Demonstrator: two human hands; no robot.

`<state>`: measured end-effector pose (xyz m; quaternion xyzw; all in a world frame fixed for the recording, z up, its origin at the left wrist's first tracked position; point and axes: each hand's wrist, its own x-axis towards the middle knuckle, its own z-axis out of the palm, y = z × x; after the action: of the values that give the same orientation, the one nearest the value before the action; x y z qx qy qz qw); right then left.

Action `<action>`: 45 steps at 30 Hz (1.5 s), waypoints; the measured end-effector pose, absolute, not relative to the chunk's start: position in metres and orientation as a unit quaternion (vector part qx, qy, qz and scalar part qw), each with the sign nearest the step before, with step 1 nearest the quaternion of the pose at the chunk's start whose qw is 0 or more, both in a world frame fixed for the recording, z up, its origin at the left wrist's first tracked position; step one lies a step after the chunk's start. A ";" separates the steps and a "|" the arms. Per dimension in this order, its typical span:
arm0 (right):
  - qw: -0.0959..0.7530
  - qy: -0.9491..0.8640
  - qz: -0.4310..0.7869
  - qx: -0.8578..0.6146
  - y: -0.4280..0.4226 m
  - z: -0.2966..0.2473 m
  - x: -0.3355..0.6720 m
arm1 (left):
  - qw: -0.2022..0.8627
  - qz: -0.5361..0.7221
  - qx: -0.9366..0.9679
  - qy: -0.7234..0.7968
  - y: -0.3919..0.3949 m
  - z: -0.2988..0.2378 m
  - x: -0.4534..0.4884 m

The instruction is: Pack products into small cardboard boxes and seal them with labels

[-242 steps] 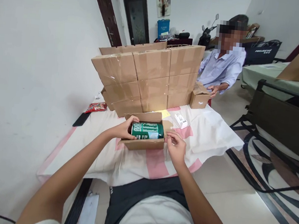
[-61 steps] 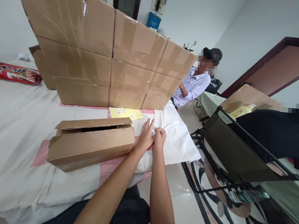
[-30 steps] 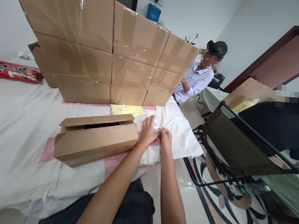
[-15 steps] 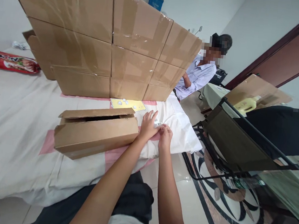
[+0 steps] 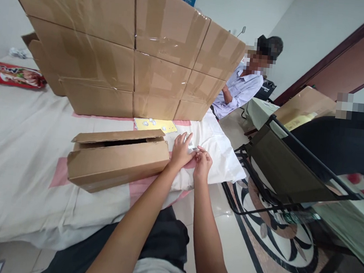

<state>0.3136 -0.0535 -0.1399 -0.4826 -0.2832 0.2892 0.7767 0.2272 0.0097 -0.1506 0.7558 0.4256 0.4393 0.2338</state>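
Note:
A long brown cardboard box (image 5: 118, 160) lies on the white and pink cloth (image 5: 23, 147), its top flap nearly down. Just right of the box, my left hand (image 5: 180, 150) rests on a small white sheet (image 5: 191, 146) lying on the cloth, fingers spread. My right hand (image 5: 203, 164) pinches a small piece at that sheet's edge, touching my left fingertips. What the piece is, I cannot tell. A yellow sheet (image 5: 155, 125) with small white bits lies behind the box.
A wall of taped cardboard boxes (image 5: 129, 50) stands stacked at the back. A red snack packet (image 5: 10, 73) lies far left. A person in a light shirt (image 5: 241, 90) sits beyond the boxes. A dark folding frame (image 5: 288, 172) stands at right over a patterned floor.
Eight seconds ago the box stood open with a green can inside, both hands at it. Now the flap is lowered and both hands work at the small sheet; over the last second they barely moved.

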 end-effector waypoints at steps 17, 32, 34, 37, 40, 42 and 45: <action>0.781 -0.273 0.270 -0.493 -0.055 -0.138 0.309 | 0.249 0.433 0.756 0.423 0.006 -0.148 0.225; 0.794 -0.242 0.204 -0.519 -0.055 -0.139 0.308 | 0.236 0.439 0.761 0.414 0.009 -0.149 0.225; 0.788 -0.255 0.198 -0.524 -0.055 -0.139 0.308 | 0.233 0.441 0.762 0.413 0.008 -0.148 0.224; 0.792 -0.268 0.200 -0.511 -0.055 -0.138 0.307 | 0.230 0.442 0.762 0.415 0.007 -0.147 0.224; 0.800 -0.273 0.207 -0.492 -0.056 -0.139 0.307 | 0.230 0.443 0.761 0.414 0.008 -0.147 0.224; 0.801 -0.273 0.207 -0.491 -0.057 -0.140 0.308 | 0.231 0.445 0.760 0.413 0.008 -0.148 0.224; 0.798 -0.265 0.205 -0.502 -0.058 -0.141 0.310 | 0.231 0.446 0.758 0.416 0.008 -0.149 0.225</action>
<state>0.3097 -0.0576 -0.1410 -0.5016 -0.2648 0.2050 0.7977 0.2247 0.0084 -0.1486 0.7584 0.4156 0.4457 0.2313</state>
